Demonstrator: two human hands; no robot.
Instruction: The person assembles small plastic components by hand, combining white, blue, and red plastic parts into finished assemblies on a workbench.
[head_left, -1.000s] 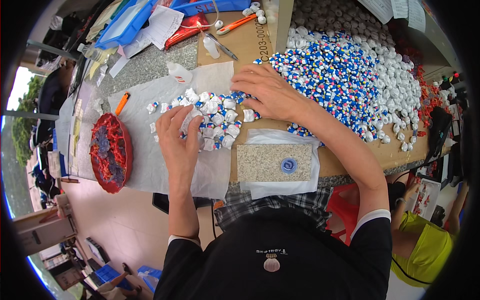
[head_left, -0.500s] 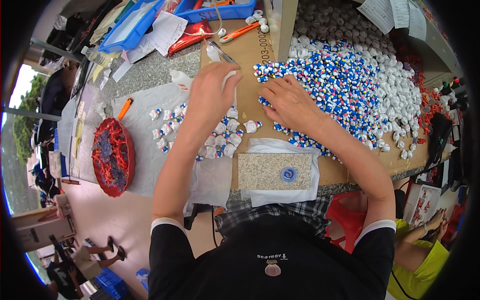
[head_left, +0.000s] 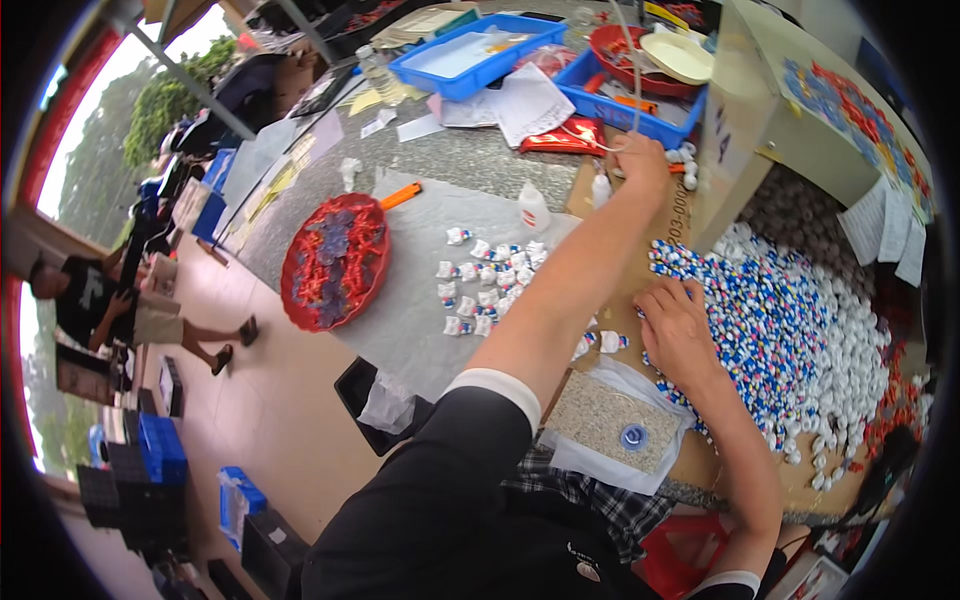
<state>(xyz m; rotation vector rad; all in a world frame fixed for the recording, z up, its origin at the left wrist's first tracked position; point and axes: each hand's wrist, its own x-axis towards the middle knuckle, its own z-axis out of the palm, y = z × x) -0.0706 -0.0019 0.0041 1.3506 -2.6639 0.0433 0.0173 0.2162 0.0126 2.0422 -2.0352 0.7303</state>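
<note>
My left hand [head_left: 640, 160] reaches to the far side of the table, at the end of a thin white tube [head_left: 636, 70]. Its fingers look bent inward; what lies between them is hidden. Just below it stands a small white bottle [head_left: 601, 192]. My right hand [head_left: 677, 325] rests on brown cardboard at the left edge of a heap of small blue-and-white pieces [head_left: 770, 330]. Its fingers are loosely curved and apart, with nothing visible in them. Several white pieces with blue ends [head_left: 490, 275] lie on a pale sheet [head_left: 410, 215] under my left arm.
A red dish [head_left: 288, 285] of red and grey parts sits at left. Blue trays [head_left: 445, 85], a red packet [head_left: 560, 138] and a white squeeze bottle [head_left: 533, 208] stand farther back. A stone slab [head_left: 590, 410] carries a blue ring [head_left: 634, 437]. A cream partition [head_left: 735, 130] rises right of my left hand.
The view has swung left. My left hand has moved farther away, from above the cardboard to the tube's end. My right hand stays at the heap's edge, drawn slightly nearer.
</note>
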